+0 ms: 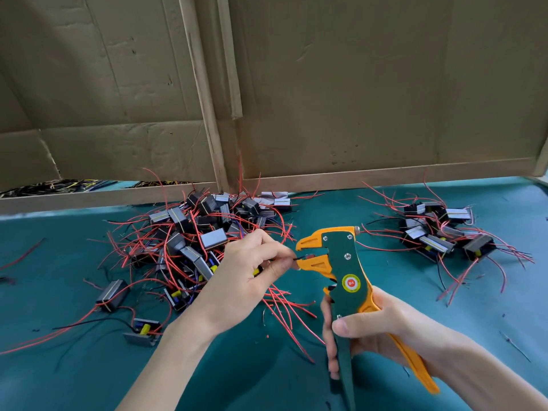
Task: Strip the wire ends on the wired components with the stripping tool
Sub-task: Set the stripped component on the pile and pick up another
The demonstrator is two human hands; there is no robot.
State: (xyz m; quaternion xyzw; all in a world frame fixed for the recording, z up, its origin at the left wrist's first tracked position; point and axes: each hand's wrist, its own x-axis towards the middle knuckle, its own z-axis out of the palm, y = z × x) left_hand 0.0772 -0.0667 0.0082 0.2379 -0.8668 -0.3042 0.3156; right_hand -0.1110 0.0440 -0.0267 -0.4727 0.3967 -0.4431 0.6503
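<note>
Right grip [364,324] wraps round stripping tool [344,262] handles, mouth agape | left grip [252,271] pinches black wire end [299,258] at the jaws | wired components [201,232] lie heaped behind on worktop [89,381] | risk, I judge: wire fed shallow or skewed, blade nicks strands or slips off

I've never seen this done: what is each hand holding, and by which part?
The right hand grips the stripping tool by its two handles. The left hand pinches a thin black wire near its end, at the tool's jaws.
</note>
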